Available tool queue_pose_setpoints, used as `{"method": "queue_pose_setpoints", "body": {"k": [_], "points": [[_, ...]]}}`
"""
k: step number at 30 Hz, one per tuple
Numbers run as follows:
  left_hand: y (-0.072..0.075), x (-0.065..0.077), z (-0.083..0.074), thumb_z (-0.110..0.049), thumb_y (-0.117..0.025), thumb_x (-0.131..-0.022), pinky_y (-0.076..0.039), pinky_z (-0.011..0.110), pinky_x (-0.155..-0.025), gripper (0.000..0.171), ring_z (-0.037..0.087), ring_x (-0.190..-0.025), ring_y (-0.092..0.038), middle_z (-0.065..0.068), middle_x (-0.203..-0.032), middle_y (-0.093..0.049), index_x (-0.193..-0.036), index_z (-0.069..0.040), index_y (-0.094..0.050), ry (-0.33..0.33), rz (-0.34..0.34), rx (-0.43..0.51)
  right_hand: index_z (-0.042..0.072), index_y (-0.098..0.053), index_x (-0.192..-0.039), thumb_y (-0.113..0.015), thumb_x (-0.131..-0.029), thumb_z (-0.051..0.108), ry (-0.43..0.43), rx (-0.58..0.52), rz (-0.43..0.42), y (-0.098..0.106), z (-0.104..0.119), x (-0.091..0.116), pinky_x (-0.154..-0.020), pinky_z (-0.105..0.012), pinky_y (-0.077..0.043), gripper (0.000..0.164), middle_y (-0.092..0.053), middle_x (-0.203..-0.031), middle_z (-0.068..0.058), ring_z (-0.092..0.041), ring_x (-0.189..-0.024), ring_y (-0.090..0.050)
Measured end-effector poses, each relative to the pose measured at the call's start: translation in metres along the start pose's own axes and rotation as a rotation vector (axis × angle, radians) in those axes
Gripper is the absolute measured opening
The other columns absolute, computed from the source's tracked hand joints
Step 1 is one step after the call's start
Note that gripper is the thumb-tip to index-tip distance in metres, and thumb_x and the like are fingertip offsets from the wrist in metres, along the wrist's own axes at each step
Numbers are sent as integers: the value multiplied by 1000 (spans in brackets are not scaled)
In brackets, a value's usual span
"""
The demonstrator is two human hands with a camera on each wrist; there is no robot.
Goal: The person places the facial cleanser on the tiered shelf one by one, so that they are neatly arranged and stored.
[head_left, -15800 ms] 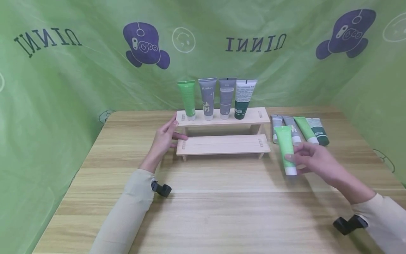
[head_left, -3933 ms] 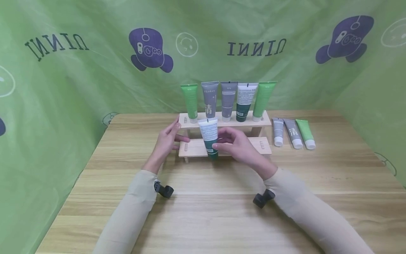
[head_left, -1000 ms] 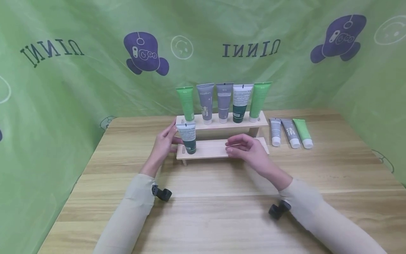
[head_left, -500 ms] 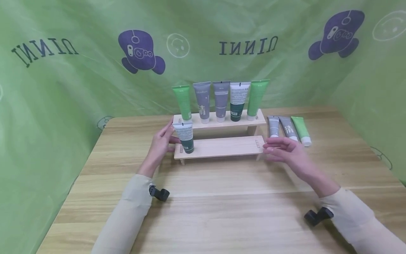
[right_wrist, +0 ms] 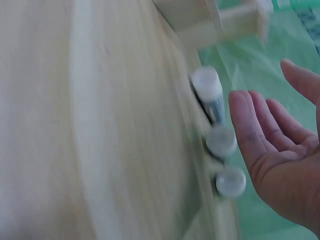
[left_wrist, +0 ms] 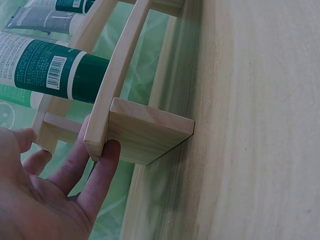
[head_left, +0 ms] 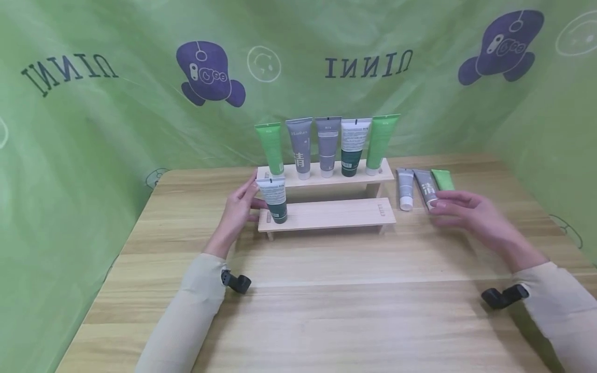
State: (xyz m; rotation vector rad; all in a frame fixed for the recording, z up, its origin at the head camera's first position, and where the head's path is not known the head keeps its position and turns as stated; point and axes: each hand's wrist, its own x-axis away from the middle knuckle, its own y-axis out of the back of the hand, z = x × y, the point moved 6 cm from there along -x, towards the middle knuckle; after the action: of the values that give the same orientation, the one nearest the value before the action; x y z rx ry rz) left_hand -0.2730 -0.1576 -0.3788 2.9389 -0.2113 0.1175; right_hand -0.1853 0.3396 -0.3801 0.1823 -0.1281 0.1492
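At the left end of a two-tier wooden display shelf (head_left: pixel 333 215), my left hand (head_left: pixel 237 212) holds the boards. In the left wrist view, two of its fingers (left_wrist: pixel 102 172) straddle the lower board's end. A white and dark-green squeeze tube (head_left: pixel 275 199) stands cap-down on the lower tier, close to that hand. My right hand (head_left: pixel 466 215) holds nothing, its thumb spread from its fingers. In the head view it overlaps the lying light-green tube (head_left: pixel 443 179) and reaches the cap of a grey tube (head_left: pixel 425 185). Another grey tube (head_left: pixel 405 187) lies left of these.
Along the upper tier stand several tubes: green (head_left: pixel 270 147), two grey (head_left: pixel 300 147), a white and dark-green (head_left: pixel 354 147) and another green (head_left: pixel 380 145). A printed green cloth (head_left: pixel 298 31) hangs right behind the table (head_left: pixel 298 311).
The white and dark-green tube, earlier in my right hand, now stands on the lower tier. My right hand has moved right, over to the lying tubes. My left hand stays at the shelf.
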Motion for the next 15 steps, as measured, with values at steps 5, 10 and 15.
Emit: {"method": "queue_pose_setpoints", "body": {"k": [5,10,15], "points": [[-1,-1,0,-48,-43,-106,-60,47,-80,51,22,-93,-68,16,-132,-61,-156,-41,-32,6,-1,-4,21,-63,-128,-51,-105,4,29,-167,45,28,-6,-3,-84,-29,-59,31,-73,-113,-1,-22,-97,-73],[-2,-2,-1,-46,-44,-107,-60,44,-78,53,21,-92,-68,16,-132,-62,-157,-38,-30,6,6,0,30,-65,-121,-50,-106,9,-20,-155,4,52,-9,-7,-84,-26,-58,30,-73,-113,4,-18,-96,-72],[-1,-2,-1,-43,-44,-108,-61,44,-79,52,20,-91,-67,15,-135,-60,-158,-37,-30,9,5,7,27,-58,-124,-55,-105,17,-98,-80,-40,67,-12,-14,-87,-26,-57,21,-72,-112,9,-12,-100,-70]]}}
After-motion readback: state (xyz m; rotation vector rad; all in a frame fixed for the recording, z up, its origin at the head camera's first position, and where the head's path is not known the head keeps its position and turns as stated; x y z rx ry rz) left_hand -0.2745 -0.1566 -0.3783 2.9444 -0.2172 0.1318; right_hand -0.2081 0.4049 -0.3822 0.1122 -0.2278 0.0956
